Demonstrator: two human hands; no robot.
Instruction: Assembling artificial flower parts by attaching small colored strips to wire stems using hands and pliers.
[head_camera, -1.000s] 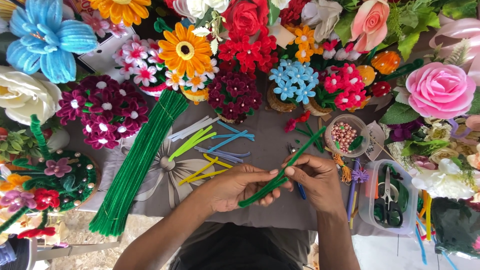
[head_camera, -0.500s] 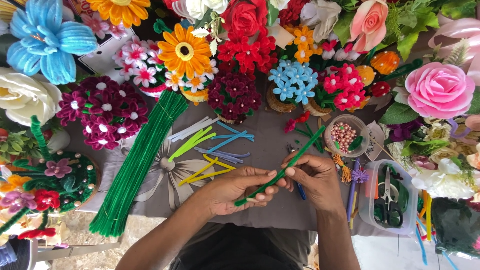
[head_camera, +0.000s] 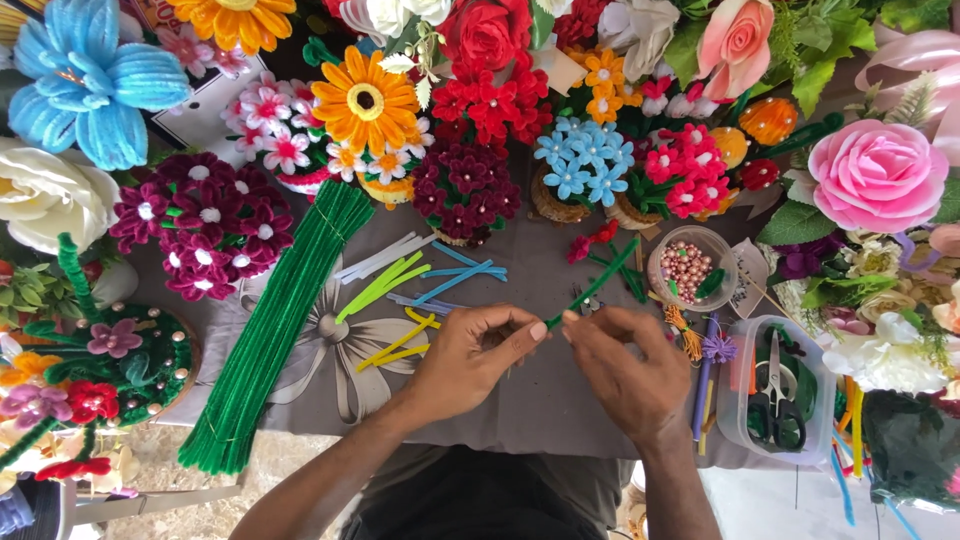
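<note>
Both hands meet mid-frame: left hand and right hand pinch shut on one green pipe cleaner.

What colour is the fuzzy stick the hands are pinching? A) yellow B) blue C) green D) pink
C: the left hand and right hand pinch a green stick that slants up toward the bead cup.
</note>
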